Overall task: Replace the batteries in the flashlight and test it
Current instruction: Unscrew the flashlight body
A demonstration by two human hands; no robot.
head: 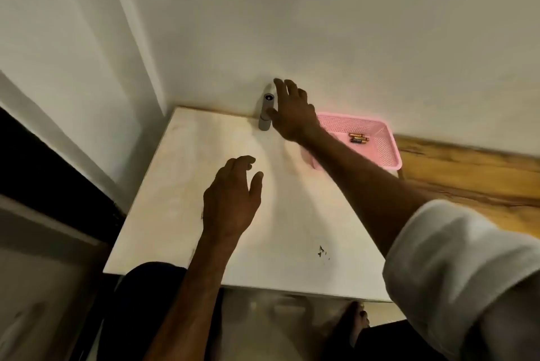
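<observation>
- The flashlight [266, 111], a slim grey cylinder, stands upright on its tail at the far edge of the white table [181, 185], against the wall [321, 24]. Standing it there probably keeps it from rolling and leaves its body free to be taken from the side.
- Just to the right of the flashlight sits a pink basket [388, 144], also against the wall. A few batteries [358, 138] lie loose inside it, kept together so none can roll off; whether they are fresh or spent cannot be told.
- The right hand [292, 115] reaches out on a straight arm to the flashlight's right side. Its fingers are spread wide, thumb low by the body and fingertips up by the head; it looks about to close, not yet gripping.
- The left hand [233, 200] hovers over the table, nearer the person than the flashlight, empty, fingers loosely curled and apart.
- I judge the task to be at its very start.
</observation>
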